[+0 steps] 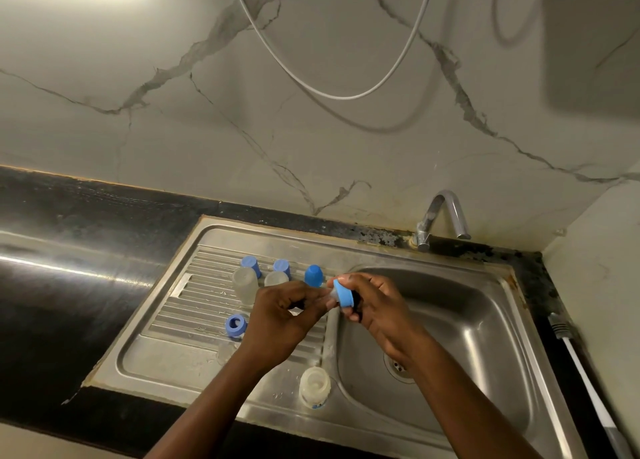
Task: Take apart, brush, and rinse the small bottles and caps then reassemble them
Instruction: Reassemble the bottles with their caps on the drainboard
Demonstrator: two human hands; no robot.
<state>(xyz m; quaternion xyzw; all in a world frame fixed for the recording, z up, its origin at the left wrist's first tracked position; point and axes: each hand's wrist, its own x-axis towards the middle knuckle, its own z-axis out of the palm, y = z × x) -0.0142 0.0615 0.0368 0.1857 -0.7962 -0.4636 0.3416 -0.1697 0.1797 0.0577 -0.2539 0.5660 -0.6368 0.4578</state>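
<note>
My right hand [372, 303] grips a blue screw ring [343, 294] with a clear teat in it, held over the seam between drainboard and basin. My left hand [280, 311] meets it from the left, fingertips pinching at the clear part; what they hold is partly hidden. On the drainboard [173, 320] stand two frosted small bottles [245, 284], [276, 278] with blue caps [251, 264], [282, 267] behind them, plus a third blue cap [313, 275]. A loose blue ring [236, 325] lies left of my left hand. An open clear bottle [314, 386] stands near the front edge.
The steel sink basin [467, 337] with its drain [398, 367] lies to the right, tap [440, 216] at the back. A brush with a white handle [585, 379] lies on the black counter at far right. A white hose [332, 91] hangs against the marble wall.
</note>
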